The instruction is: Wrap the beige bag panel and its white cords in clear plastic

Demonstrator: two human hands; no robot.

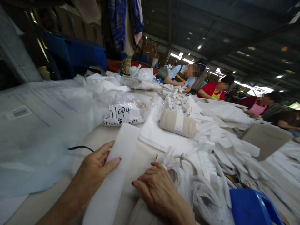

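A long white fabric strip (117,168) lies on the table running away from me. My left hand (96,170) pinches its left edge between thumb and fingers. My right hand (156,189) rests knuckles-up to the right of the strip, fingers curled over white cloth pieces and thin white ties (185,175); what those fingers grip is hidden. A beige padded pouch (177,123) with a white band lies further back in the middle.
A clear bag (126,112) with handwritten marks sits behind the strip. Piles of white fabric pieces (225,137) cover the right side. A blue plastic bin (254,207) is at the bottom right. Three people (211,89) work at the far right. A black cable (81,147) lies left.
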